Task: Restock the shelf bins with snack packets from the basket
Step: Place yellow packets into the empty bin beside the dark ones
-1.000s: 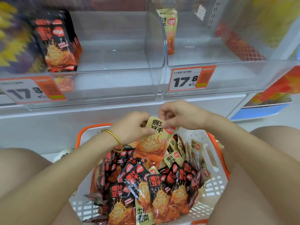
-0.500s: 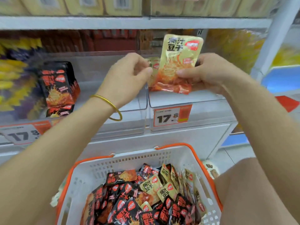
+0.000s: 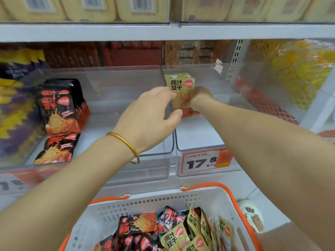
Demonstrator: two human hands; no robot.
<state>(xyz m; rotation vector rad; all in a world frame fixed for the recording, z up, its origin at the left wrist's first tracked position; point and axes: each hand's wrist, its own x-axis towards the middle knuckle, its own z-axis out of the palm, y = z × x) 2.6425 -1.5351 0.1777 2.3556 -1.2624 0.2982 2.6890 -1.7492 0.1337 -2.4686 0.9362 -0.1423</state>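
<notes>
A yellow snack packet (image 3: pixel 181 91) stands upright against the left wall of the right clear bin (image 3: pixel 204 142). My right hand (image 3: pixel 200 98) reaches into that bin and grips the packet from its right side and bottom. My left hand (image 3: pixel 152 116) hovers at the divider between the bins, fingers loosely spread beside the packet's left edge. The left clear bin (image 3: pixel 145 160) holds black snack packets (image 3: pixel 58 107) stacked at its left end, one lying flat (image 3: pixel 58 148) in front. The white basket (image 3: pixel 145 201) with orange handles, below, holds several black and yellow packets (image 3: pixel 174 232).
Price tags reading 17.8 (image 3: pixel 204 161) hang on the bins' fronts. An upper shelf (image 3: pixel 163 31) with yellow boxes sits above. Purple-yellow bags (image 3: pixel 16 105) fill the far left, and yellow netted goods (image 3: pixel 297 73) the far right.
Both hands lifted the yellow packet from the basket up to the shelf. Now my right hand has it inside the right bin, and my left hand has come off it.
</notes>
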